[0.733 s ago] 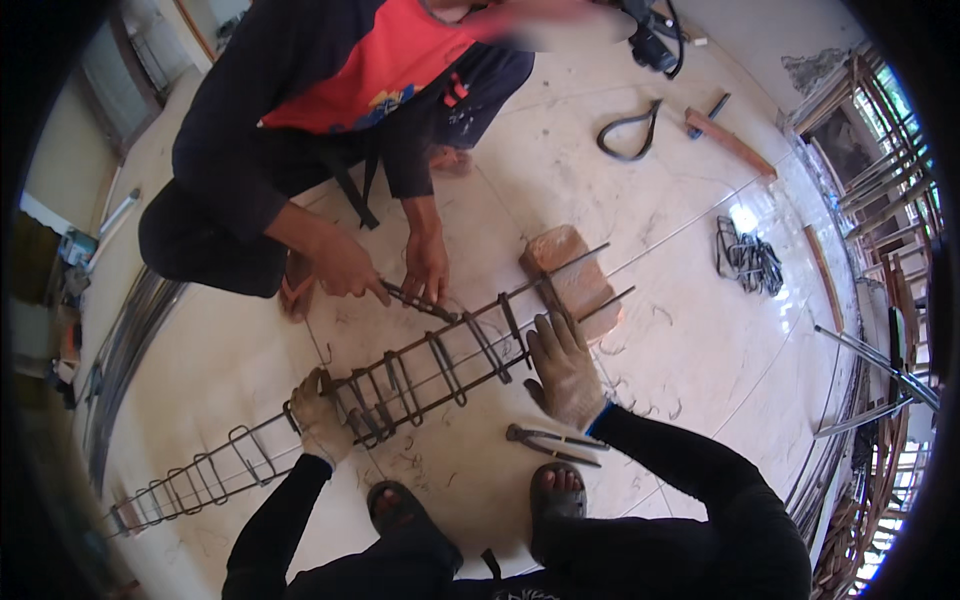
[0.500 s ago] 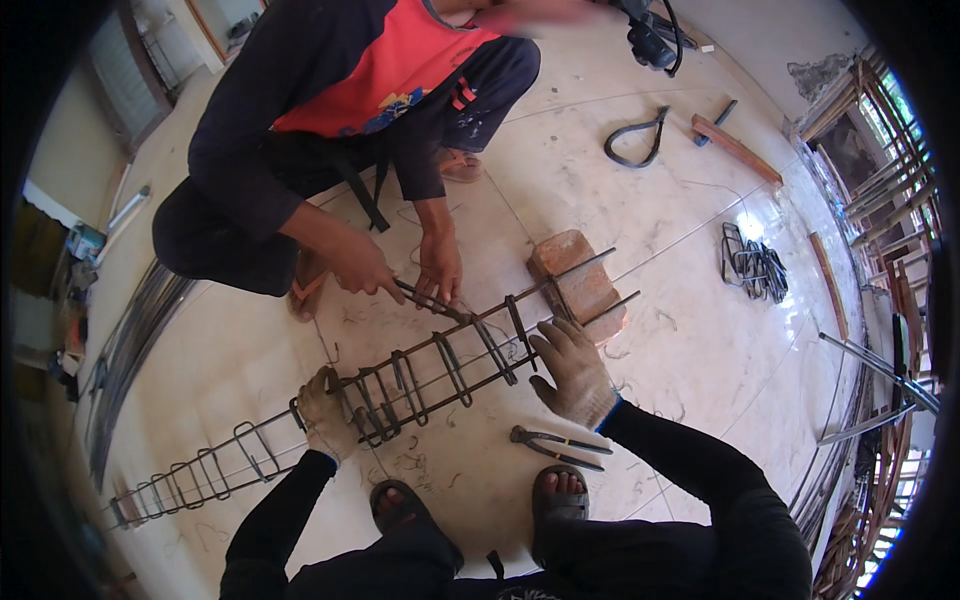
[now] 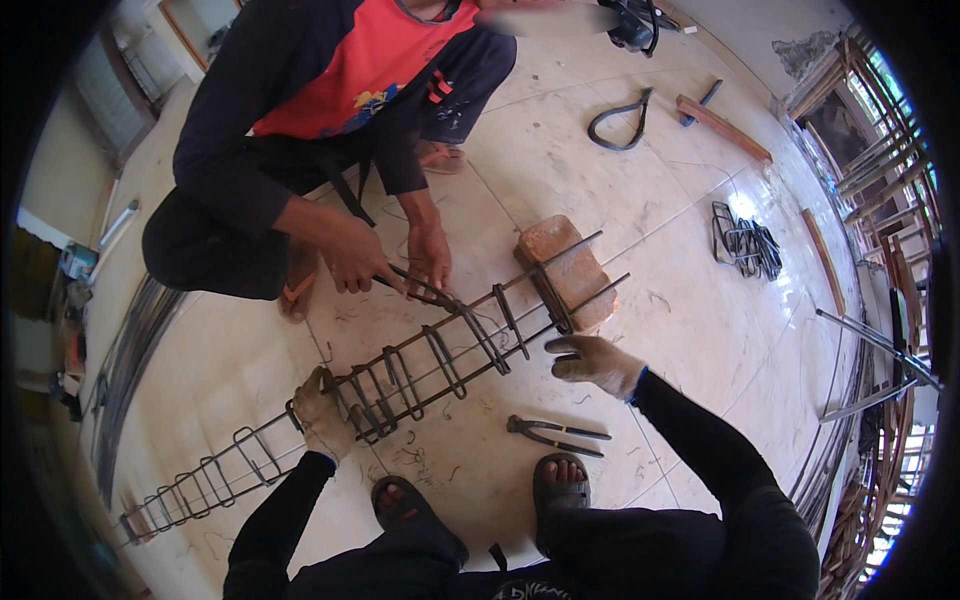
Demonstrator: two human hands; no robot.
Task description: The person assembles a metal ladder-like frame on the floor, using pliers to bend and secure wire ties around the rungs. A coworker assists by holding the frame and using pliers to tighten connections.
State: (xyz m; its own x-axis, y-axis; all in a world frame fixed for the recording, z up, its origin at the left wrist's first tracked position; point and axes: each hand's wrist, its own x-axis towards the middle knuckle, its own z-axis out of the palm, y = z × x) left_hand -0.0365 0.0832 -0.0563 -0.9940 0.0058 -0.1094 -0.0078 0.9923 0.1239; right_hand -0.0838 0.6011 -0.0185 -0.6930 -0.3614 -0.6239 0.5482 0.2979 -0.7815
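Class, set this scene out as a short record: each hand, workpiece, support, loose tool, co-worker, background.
Left hand: gloved, gripping the rebar cage
Right hand: gloved, open, beside the cage's brick end
Workpiece: long bars with rectangular stirrups
Support: reddish brick under the bars
Loose tool: pincers on the floor
Co-worker: crouching opposite, dark hand tool at the cage
Background: pile of stirrups

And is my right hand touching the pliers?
Apart: the head view shows a strip of pale floor between the gloved right hand and the pliers.
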